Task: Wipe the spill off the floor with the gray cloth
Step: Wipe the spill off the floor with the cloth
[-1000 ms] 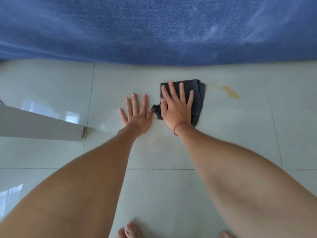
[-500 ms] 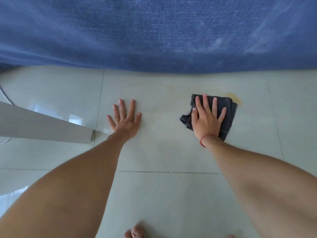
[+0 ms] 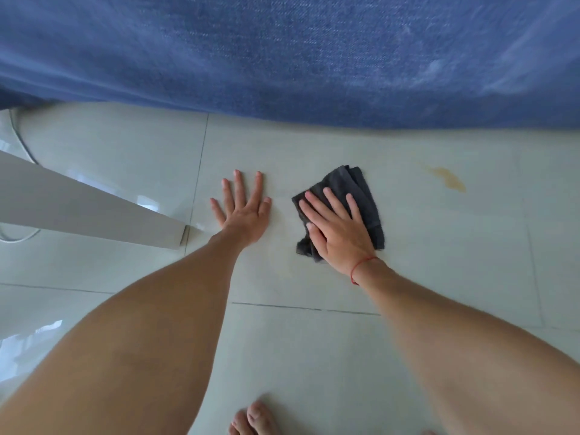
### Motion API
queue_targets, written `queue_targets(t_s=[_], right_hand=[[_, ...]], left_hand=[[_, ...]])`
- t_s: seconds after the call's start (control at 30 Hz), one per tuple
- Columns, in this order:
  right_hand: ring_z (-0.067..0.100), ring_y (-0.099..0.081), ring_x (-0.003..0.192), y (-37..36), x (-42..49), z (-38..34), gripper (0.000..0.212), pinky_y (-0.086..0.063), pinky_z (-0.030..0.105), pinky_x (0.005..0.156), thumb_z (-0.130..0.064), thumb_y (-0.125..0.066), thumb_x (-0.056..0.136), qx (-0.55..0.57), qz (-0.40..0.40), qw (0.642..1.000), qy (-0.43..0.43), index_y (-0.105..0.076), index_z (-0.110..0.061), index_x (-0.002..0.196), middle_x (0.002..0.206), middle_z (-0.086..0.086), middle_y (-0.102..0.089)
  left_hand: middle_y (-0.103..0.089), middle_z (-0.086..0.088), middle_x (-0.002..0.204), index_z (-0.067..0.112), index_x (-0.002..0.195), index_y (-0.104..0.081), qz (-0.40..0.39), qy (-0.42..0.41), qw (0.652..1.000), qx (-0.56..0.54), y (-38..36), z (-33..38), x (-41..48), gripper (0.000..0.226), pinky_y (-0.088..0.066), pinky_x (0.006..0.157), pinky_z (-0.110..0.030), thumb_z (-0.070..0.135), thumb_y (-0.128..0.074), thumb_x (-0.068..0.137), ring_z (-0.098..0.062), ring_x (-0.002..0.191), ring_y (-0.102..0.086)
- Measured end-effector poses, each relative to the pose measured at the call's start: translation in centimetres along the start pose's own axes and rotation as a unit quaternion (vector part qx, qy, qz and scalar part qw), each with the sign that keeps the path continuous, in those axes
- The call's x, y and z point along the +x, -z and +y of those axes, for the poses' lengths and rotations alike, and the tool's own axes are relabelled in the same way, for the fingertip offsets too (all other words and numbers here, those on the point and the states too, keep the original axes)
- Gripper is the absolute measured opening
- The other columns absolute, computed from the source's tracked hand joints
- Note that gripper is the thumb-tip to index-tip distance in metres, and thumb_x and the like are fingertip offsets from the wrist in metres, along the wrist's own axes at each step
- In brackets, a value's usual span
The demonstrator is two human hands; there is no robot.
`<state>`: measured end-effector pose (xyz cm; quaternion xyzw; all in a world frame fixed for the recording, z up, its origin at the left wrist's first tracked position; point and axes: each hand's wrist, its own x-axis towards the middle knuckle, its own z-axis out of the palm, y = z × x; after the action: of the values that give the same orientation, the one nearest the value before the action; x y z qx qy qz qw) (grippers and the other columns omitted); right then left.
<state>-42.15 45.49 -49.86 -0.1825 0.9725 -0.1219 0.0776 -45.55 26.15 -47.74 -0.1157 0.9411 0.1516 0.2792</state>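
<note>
A folded dark gray cloth (image 3: 361,189) lies on the pale tiled floor (image 3: 314,356). My right hand (image 3: 339,230) presses flat on it with fingers spread, covering its near half. A yellowish spill (image 3: 448,178) stains the tile to the right of the cloth, a hand's width away from it. My left hand (image 3: 243,208) rests flat on the bare tile just left of the cloth, fingers apart, holding nothing.
A blue fabric-covered edge (image 3: 282,58) runs across the far side. A white slanted panel (image 3: 78,208) juts in from the left, with a white cable (image 3: 18,139) behind it. My bare toes (image 3: 254,419) show at the bottom.
My right hand slid the cloth right onto the spill, then back left, so the spill is uncovered again. My left hand stayed flat on the floor.
</note>
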Motion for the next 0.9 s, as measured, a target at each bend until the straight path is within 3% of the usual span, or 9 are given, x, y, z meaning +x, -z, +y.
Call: queue_targets(t_s=[0.07, 0.13, 0.23, 0.33, 0.4, 0.57, 0.7, 0.8, 0.9], right_hand=[[0.020, -0.036, 0.141, 0.5, -2.7, 2.9, 0.049, -0.013, 0.042, 0.116, -0.036, -0.031, 0.095, -0.009, 0.005, 0.999, -0.034, -0.045, -0.029, 0.141, 0.150, -0.010, -0.042], [0.021, -0.030, 0.144, 1.2, -3.8, 4.9, 0.053, -0.008, 0.041, 0.117, -0.041, -0.024, 0.095, 0.001, 0.013, 0.992, -0.125, -0.041, -0.030, 0.143, 0.153, -0.009, -0.037], [0.019, -0.014, 0.149, 1.5, -2.5, 5.4, 0.051, -0.003, 0.049, 0.119, -0.042, -0.022, 0.098, 0.003, 0.025, 0.970, -0.242, -0.031, -0.035, 0.147, 0.159, -0.011, -0.022], [0.023, -0.007, 0.150, 1.4, 1.1, 3.6, 0.049, 0.002, 0.060, 0.116, -0.039, -0.028, 0.099, 0.023, 0.045, 0.952, -0.303, -0.025, -0.036, 0.149, 0.161, -0.013, -0.016], [0.025, -0.005, 0.150, 1.1, 3.6, 1.6, 0.050, 0.005, 0.063, 0.113, -0.038, -0.030, 0.099, 0.045, 0.048, 0.952, -0.298, -0.025, -0.035, 0.149, 0.160, -0.016, -0.016], [0.024, -0.009, 0.150, -0.1, 5.7, -2.4, 0.048, 0.001, 0.061, 0.115, -0.037, -0.028, 0.100, 0.043, 0.031, 0.982, -0.179, -0.029, -0.034, 0.148, 0.158, -0.016, -0.024], [0.028, -0.034, 0.142, -0.4, 3.0, -1.1, 0.048, -0.020, 0.059, 0.115, -0.033, -0.031, 0.095, 0.028, 0.067, 0.990, -0.123, -0.050, -0.028, 0.139, 0.148, -0.008, -0.046], [0.028, -0.040, 0.139, 0.0, 1.0, 0.6, 0.049, -0.027, 0.054, 0.114, -0.032, -0.031, 0.093, 0.035, 0.061, 0.990, -0.121, -0.052, -0.027, 0.137, 0.146, -0.007, -0.049], [0.025, -0.035, 0.142, 0.3, -1.8, 3.2, 0.050, -0.019, 0.049, 0.117, -0.034, -0.028, 0.095, 0.028, 0.066, 0.982, -0.173, -0.047, -0.028, 0.140, 0.149, -0.008, -0.045]], left_hand=[[0.030, 0.004, 0.158, 0.045, 0.148, 0.014, 0.002, -0.002, 1.000, 0.000, 0.1, 0.1, -0.1, 0.056, 0.018, 0.116, -0.051, 0.046, -0.012, 0.100, -0.021, 0.146, 0.029], [0.030, 0.003, 0.158, 0.045, 0.149, 0.014, 0.007, -0.002, 1.000, -0.001, 0.2, 0.1, -0.1, 0.056, 0.017, 0.116, -0.051, 0.046, -0.012, 0.100, -0.021, 0.146, 0.028], [0.029, 0.003, 0.158, 0.045, 0.149, 0.014, 0.013, -0.003, 1.000, 0.001, 0.0, 0.1, 0.0, 0.055, 0.017, 0.116, -0.051, 0.046, -0.012, 0.100, -0.021, 0.146, 0.028], [0.029, 0.004, 0.158, 0.046, 0.149, 0.013, 0.019, -0.001, 1.000, 0.003, -0.2, 0.2, 0.2, 0.055, 0.017, 0.116, -0.052, 0.046, -0.013, 0.100, -0.021, 0.146, 0.028], [0.029, 0.004, 0.158, 0.046, 0.148, 0.013, 0.018, 0.001, 1.000, -0.001, -0.3, 0.1, 0.2, 0.056, 0.017, 0.116, -0.052, 0.046, -0.013, 0.099, -0.021, 0.146, 0.028], [0.028, 0.006, 0.158, 0.049, 0.147, 0.013, 0.024, 0.002, 1.000, -0.003, -0.4, 0.0, 0.4, 0.056, 0.018, 0.116, -0.050, 0.046, -0.015, 0.099, -0.019, 0.146, 0.027], [0.028, 0.005, 0.159, 0.047, 0.148, 0.014, 0.006, 0.020, 1.000, 0.007, 0.0, 0.4, 0.3, 0.057, 0.014, 0.118, -0.049, 0.043, -0.016, 0.100, -0.019, 0.147, 0.026], [0.024, -0.001, 0.160, 0.040, 0.151, 0.012, 0.036, 0.024, 0.999, 0.006, 0.3, 2.4, -0.2, 0.057, 0.013, 0.119, -0.047, 0.038, -0.015, 0.101, -0.020, 0.148, 0.023], [0.021, -0.002, 0.161, 0.035, 0.152, 0.012, 0.057, -0.056, 0.996, 0.028, -0.5, 6.6, -0.6, 0.057, 0.013, 0.119, -0.046, 0.043, -0.012, 0.101, -0.022, 0.148, 0.022]])
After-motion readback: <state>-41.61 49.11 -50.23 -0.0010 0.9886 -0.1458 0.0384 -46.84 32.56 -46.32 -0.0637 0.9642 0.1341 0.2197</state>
